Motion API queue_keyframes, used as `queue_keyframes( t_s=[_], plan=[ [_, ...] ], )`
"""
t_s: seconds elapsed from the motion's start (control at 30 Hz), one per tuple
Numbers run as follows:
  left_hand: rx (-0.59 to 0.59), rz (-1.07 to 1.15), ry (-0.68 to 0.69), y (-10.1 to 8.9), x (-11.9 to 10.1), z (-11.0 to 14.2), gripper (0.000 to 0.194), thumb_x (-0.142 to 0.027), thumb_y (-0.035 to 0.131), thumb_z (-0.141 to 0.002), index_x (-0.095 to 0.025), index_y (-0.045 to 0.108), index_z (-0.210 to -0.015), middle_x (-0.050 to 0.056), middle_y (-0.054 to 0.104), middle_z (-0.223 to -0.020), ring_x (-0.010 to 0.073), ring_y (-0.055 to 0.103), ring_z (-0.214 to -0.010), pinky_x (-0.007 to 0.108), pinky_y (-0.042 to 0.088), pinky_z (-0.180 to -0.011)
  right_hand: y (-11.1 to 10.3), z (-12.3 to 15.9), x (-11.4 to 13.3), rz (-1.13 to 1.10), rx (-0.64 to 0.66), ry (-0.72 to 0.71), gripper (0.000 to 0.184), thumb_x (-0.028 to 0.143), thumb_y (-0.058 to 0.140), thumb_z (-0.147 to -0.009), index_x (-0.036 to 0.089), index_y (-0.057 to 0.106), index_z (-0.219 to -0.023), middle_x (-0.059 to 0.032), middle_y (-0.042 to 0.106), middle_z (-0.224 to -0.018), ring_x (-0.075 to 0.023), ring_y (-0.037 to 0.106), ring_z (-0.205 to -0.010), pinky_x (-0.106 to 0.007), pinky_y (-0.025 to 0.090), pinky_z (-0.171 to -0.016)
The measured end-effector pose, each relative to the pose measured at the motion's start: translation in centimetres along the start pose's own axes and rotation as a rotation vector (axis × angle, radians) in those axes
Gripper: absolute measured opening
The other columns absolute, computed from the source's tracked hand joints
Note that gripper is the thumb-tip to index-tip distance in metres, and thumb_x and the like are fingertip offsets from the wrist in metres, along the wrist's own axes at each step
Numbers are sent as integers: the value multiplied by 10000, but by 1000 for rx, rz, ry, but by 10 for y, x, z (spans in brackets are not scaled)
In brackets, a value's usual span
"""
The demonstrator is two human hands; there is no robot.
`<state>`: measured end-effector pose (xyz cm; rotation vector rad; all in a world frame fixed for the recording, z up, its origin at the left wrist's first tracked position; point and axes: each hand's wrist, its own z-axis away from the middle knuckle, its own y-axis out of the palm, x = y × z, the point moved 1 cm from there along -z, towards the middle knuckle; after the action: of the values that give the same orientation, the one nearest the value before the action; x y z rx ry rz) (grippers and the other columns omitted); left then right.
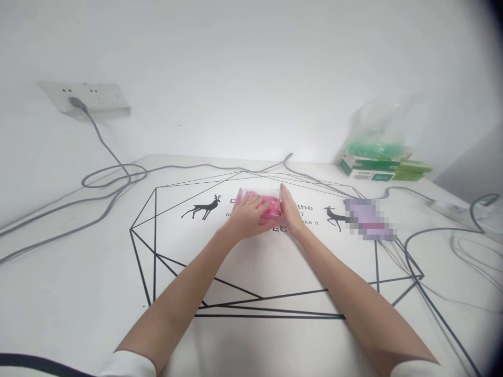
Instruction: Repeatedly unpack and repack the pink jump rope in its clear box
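Near the middle of the white table mat (251,267) sits a small clear box (277,206) with pink contents. My left hand (250,215) lies over the front and left of the box, its fingers bent onto it. Part of the box and what is inside are hidden beneath those fingers, so the kind of the pink contents cannot be made out. Against the right side of the box rests my right hand (290,208), its fingers straight and pointing away from me.
A blurred-out purple phone-like thing (369,220) lies to the right. Green and white cartons (371,166) with a plastic bag (377,128) stand at the back right. Grey cables (128,175) run along both sides and the back. A socket strip (98,99) is on the wall.
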<state>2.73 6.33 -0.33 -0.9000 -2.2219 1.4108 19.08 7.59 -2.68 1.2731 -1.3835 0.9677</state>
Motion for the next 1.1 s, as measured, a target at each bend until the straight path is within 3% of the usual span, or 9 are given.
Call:
queue_keyframes(
  t_s=[0.17,0.33,0.57,0.77,0.97,1.1],
  plan=[
    [49,118,-50,12,-21,-17,678,-596,602,-867,-166,493,-1379,129,589,-1362,310,528,-1293,488,347,-1151,-7,-3,6,-116,12,102,681,693,412,-914,332,409,-1492,19,272,-1631,-213,271,-1498,-443,362,-1158],
    [86,76,-69,25,-20,-27,704,-582,594,-875,-160,459,-1421,156,532,-1441,306,448,-1384,485,333,-1159,-18,-9,2,-135,41,117,601,672,447,-914,359,498,-1425,33,313,-1615,-221,303,-1485,-462,364,-1152],
    [-64,49,-97,27,-26,-23,542,-443,580,-918,-144,536,-1367,134,567,-1417,279,509,-1339,439,395,-1138,-25,-7,8,-78,65,111,571,634,478,-918,356,516,-1415,35,357,-1594,-229,308,-1481,-461,349,-1165],
    [-213,-9,-86,35,-28,-22,420,-324,553,-913,-143,603,-1288,111,646,-1321,265,590,-1246,420,433,-1107,-26,-9,-2,-62,75,98,616,664,458,-908,350,492,-1436,30,381,-1581,-241,357,-1456,-453,383,-1150],
    [-267,-31,-69,36,-31,-23,368,-284,558,-894,-149,631,-1229,103,682,-1262,261,623,-1192,422,470,-1059,-25,-7,2,174,43,-70,697,648,494,-900,270,442,-1484,-24,386,-1581,-235,282,-1494,-410,204,-1238],
    [-265,-57,-63,35,-32,-23,347,-261,554,-890,-170,650,-1210,102,684,-1255,265,627,-1182,436,469,-1054,-28,-8,5,189,51,-138,709,551,525,-914,255,350,-1534,-36,338,-1604,-240,315,-1480,-413,252,-1224]
  ],
)
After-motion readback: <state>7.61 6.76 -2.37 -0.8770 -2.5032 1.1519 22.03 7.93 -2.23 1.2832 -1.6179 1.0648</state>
